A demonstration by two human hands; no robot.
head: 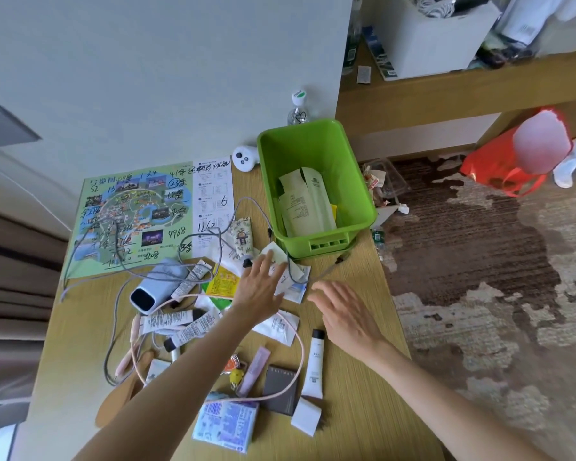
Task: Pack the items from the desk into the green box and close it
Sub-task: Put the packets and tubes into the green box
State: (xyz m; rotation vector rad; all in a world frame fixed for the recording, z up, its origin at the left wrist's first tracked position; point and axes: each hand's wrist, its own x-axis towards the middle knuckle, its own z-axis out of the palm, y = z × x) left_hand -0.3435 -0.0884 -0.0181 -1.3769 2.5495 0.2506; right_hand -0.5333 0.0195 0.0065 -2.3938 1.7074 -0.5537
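The green box [353, 181] stands open at the desk's far right, with pale green packets [305, 201] lying inside. My left hand [258, 287] stretches flat over white sachets [288, 277] just in front of the box, fingers straight. Beside it, my right hand [343, 314] hovers open above the bare desk and holds nothing. Loose items cover the desk: white tubes [172, 319], a blue power bank [157, 291], grey and pink cables [120, 311], a white tube with a black cap [314, 364], a dark compact [281, 387] and a blue tissue pack [226, 424].
A printed map with handwriting [137, 217] lies at the desk's back. A white device [245, 158] and a clear bottle [298, 109] stand behind the box. Carpet with wrappers [383, 184] and a red bag [509, 168] lies to the right.
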